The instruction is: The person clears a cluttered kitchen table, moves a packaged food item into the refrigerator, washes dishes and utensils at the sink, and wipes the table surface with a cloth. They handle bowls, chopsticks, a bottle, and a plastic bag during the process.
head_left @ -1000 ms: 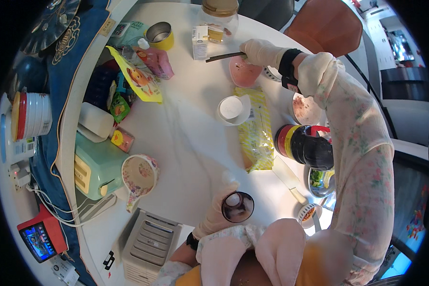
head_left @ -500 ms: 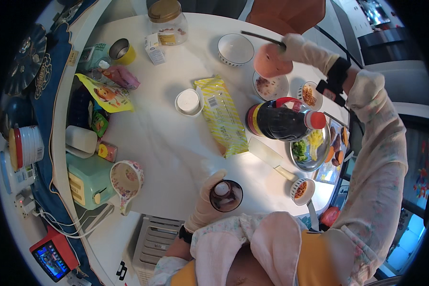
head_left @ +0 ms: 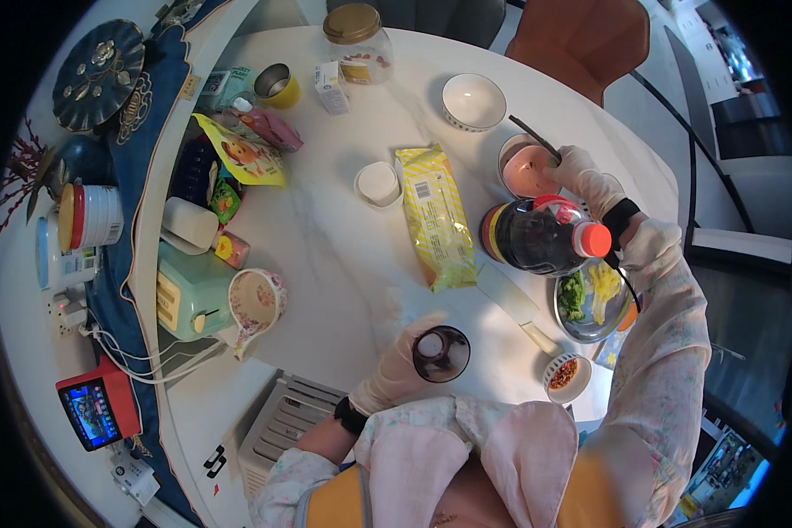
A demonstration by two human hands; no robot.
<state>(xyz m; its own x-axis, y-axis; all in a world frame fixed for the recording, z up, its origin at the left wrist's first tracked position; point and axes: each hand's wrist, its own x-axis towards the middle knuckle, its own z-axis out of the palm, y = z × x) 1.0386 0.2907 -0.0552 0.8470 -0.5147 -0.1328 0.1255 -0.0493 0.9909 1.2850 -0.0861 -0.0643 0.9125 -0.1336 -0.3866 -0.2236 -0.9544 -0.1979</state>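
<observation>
Seen from the head camera, the gloved left hand (head_left: 394,370) curls around a dark cup (head_left: 441,354) at lower centre, while the gloved right hand (head_left: 581,174), upper right, pinches a dark stick (head_left: 533,138) dipped in a pink bowl (head_left: 526,167). Possibly the right forearm, crossing just above the dark sauce bottle (head_left: 537,236) lying on its side, could nudge it rolling into the vegetable dish (head_left: 592,299).

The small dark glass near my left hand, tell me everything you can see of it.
The small dark glass is a round, clear tumbler seen from almost straight above, standing upright on the white marble-look table close to the near edge. It holds a dark brown liquid with pale lumps that look like ice floating in it. The gloved left hand wraps its left side, fingers against the wall. Nothing else touches it; a pale knife lies apart to its right, and a small dish of red flakes stands farther right.
</observation>
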